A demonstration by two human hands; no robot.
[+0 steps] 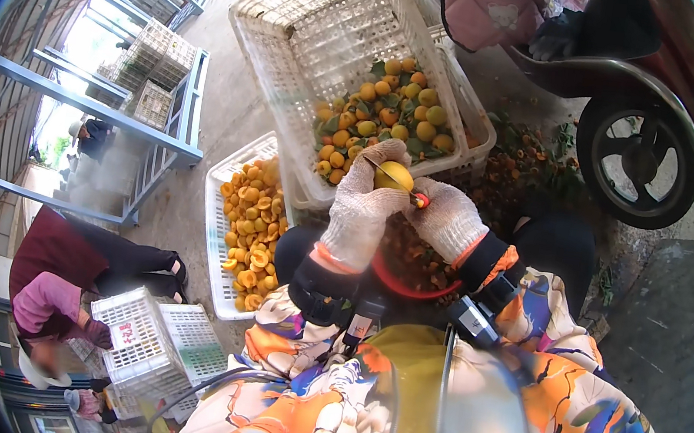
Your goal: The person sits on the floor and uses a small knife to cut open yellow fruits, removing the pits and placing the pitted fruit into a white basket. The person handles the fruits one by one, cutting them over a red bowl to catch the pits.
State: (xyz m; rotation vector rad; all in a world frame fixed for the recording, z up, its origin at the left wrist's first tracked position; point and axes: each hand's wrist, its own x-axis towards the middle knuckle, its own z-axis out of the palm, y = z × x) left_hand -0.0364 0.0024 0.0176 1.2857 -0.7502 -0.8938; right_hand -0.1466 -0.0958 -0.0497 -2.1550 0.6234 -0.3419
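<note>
At frame centre, fruit is pinched by the left hand, knife by the right hand; cutting seems underway, steady turning needed.

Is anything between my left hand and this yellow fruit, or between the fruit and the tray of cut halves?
Only a glove comes between your left hand and the yellow fruit it holds. Toward the white tray on your left, the near corner of the pale crate crosses the straight path in this view.
</note>
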